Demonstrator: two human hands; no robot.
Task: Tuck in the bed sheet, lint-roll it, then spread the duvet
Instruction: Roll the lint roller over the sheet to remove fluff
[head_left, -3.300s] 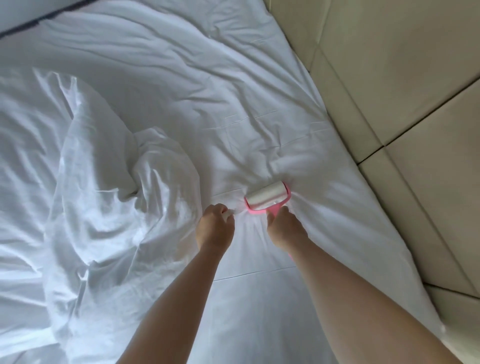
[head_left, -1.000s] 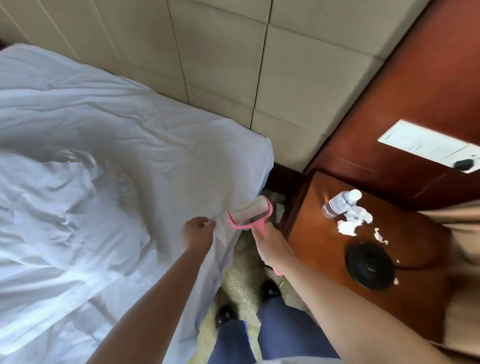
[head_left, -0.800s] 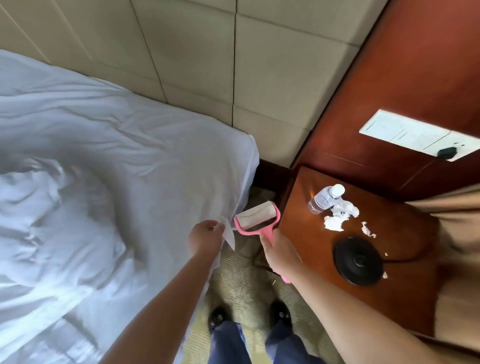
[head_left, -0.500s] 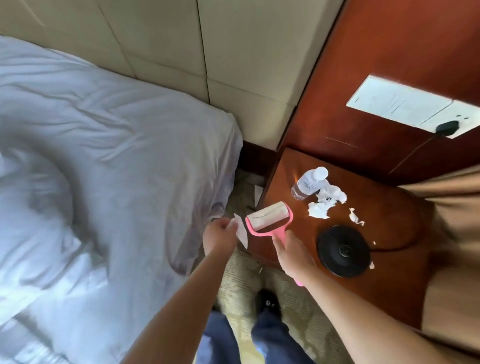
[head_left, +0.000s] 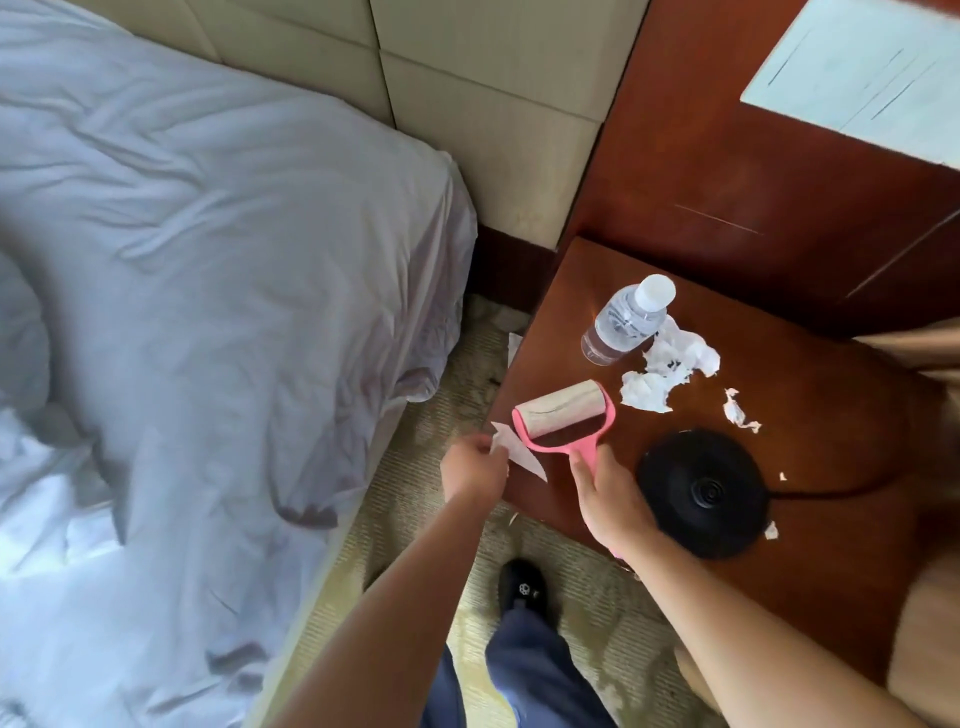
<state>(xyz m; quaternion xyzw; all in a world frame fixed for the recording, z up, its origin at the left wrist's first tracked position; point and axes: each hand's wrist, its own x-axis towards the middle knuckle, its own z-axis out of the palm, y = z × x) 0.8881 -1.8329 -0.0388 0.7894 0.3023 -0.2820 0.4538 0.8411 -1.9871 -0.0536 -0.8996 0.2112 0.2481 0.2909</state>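
Note:
My right hand (head_left: 608, 501) grips the pink handle of the lint roller (head_left: 563, 418), whose pale roll hovers over the near-left corner of the wooden nightstand (head_left: 826, 374). My left hand (head_left: 474, 467) pinches a used white sticky sheet (head_left: 517, 451) that hangs off the roll's left end. The bed with its white sheet (head_left: 234, 249) fills the left of the head view, and the sheet hangs loose over the mattress edge. A bunched white duvet (head_left: 31, 467) lies at the far left.
On the nightstand stand a clear water bottle (head_left: 626, 319), crumpled white paper scraps (head_left: 667, 369) and a black round kettle base (head_left: 704, 491) with its cord. Carpet (head_left: 431, 499) runs between bed and nightstand, where my dark shoe (head_left: 522, 590) stands. Beige padded headboard panels (head_left: 483, 98) rise behind.
I have turned from the bed to the nightstand. The roller left the sheet and now hangs over the nightstand corner, and my left hand has pulled a sticky sheet partly away from the roll.

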